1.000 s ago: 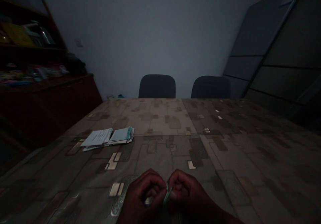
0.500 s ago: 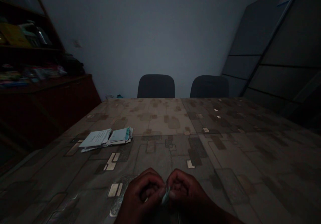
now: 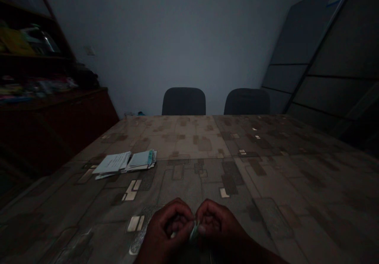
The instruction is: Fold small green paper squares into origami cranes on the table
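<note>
My left hand (image 3: pixel 170 228) and my right hand (image 3: pixel 219 225) meet at the near edge of the view, fingers curled and fingertips pinched together. Between the thumbs and forefingers they hold a small pale green piece (image 3: pixel 194 232), thin and perhaps of paper; most of it is hidden by the fingers and the dark. Both forearms rest low over the patterned tablecloth (image 3: pixel 183 189). Farther off to the left lie two piles of pale papers side by side: a left pile (image 3: pixel 112 163) with printed lines and a right pile (image 3: pixel 141 159) with a teal strip.
Beyond the table's far edge stand two dark chairs (image 3: pixel 183 101) against a pale wall (image 3: pixel 177 35). A reddish cabinet (image 3: pixel 85 118) with loaded shelves is on the left. Tall grey panels (image 3: pixel 290 47) line the right side. The room is dim.
Hardly anything differs. The pale green piece shows at a slightly altered angle between the fingertips; both hands keep their pinch in the same place.
</note>
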`<state>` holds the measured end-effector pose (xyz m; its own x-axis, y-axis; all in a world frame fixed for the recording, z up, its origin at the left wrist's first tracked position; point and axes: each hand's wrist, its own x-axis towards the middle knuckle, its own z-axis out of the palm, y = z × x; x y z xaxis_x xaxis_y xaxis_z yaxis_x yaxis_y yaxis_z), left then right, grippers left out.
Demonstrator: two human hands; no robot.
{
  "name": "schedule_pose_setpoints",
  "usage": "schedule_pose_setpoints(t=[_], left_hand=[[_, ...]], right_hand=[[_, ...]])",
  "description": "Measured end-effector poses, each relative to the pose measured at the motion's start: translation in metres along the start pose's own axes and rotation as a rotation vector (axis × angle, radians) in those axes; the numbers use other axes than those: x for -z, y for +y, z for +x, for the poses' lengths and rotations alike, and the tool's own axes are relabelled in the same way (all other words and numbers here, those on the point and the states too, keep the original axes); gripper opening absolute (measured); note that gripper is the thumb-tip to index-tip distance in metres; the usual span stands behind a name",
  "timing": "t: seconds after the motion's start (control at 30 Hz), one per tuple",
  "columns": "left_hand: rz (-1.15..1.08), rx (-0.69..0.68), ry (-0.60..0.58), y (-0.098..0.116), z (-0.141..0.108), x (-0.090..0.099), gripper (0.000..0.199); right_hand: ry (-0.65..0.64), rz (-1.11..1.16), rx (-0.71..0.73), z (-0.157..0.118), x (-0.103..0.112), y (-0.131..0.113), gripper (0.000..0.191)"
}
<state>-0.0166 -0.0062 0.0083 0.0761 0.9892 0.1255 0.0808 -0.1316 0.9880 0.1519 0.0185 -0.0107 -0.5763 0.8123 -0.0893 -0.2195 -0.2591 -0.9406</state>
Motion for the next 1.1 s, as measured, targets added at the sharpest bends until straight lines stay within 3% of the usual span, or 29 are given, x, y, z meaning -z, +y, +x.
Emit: schedule_pose_setpoints(t=[0.2,0.5,0.77,1.1], left_hand=[[0.133,-0.123,-0.001,0.002,-0.001,0.0,0.01],[-0.124,0.045,-0.051,-0.008,0.003,0.002,0.021],[-0.193,0.038,-0.136,-0.014,0.005,0.006,0.023],[-0.301,0.034,-0.141,-0.024,0.009,0.004,0.025]], right_hand=[[0.025,-0.037,-0.007,-0.003,-0.004,-0.005,0.039],[0.024,-0.064,0.039,-0.001,-0.002,-0.003,0.042],[0.044,-0.074,0.057,-0.002,-0.003,-0.003,0.041],[0.041,-0.039,0.036,0.0,-0.001,0.003,0.042]])
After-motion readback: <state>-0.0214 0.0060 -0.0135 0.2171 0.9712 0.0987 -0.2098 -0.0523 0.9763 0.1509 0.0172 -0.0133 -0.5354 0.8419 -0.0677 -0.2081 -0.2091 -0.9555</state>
